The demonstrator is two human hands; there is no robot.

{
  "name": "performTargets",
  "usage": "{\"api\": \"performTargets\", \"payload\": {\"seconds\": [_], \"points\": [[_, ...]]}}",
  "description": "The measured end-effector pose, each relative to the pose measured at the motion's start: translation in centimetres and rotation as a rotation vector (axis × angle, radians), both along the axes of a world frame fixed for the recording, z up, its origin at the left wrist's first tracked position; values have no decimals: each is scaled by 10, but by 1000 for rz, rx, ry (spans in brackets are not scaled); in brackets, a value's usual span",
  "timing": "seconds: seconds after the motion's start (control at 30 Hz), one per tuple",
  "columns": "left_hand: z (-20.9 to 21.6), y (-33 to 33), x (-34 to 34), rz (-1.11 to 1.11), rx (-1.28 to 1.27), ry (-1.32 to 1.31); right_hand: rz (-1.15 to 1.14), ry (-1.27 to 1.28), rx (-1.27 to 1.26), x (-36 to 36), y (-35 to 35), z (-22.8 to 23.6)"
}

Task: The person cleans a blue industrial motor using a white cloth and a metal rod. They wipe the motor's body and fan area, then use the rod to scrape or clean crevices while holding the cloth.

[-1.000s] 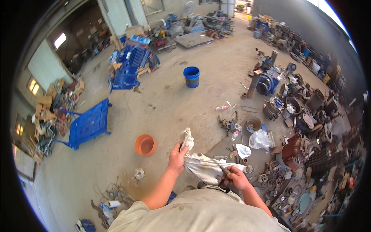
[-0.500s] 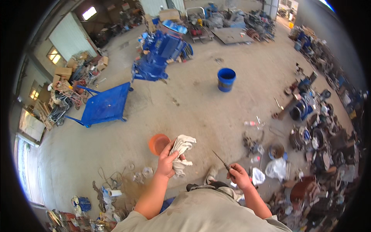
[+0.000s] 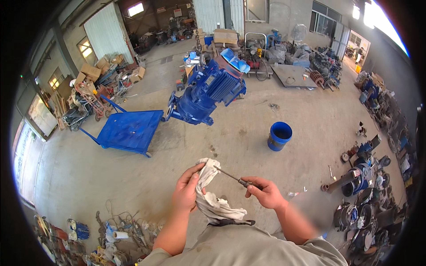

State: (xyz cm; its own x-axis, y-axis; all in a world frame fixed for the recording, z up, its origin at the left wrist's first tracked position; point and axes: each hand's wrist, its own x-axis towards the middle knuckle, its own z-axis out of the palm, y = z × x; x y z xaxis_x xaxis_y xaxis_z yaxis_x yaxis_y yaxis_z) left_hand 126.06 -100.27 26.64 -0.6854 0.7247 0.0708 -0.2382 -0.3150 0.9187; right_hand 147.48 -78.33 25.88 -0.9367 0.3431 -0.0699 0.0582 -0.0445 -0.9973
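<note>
A crumpled whitish rag hangs from my left hand, its fingers closed round the upper folds and the loose end trailing toward my waist. My right hand grips a screwdriver by its dark handle. The long thin shaft points left and up, and its tip lies at the top of the rag; whether it touches the cloth I cannot tell. Both hands are in front of my body, above the concrete floor.
Ahead stand a large blue motor pump, a blue flatbed cart and a blue bucket. Greasy machine parts crowd the right side. Cables and scrap lie at the lower left. Cardboard boxes are stacked far left.
My right hand has raised the screwdriver and brought it left to the rag. The rag now hangs lower. My view has tilted up, and the orange bucket no longer shows.
</note>
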Motion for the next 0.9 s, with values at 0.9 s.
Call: {"api": "performTargets", "payload": {"seconds": [0.9], "points": [[-36,434,-351,295,-264,882,-268,-64,178,-326,400,-29]]}}
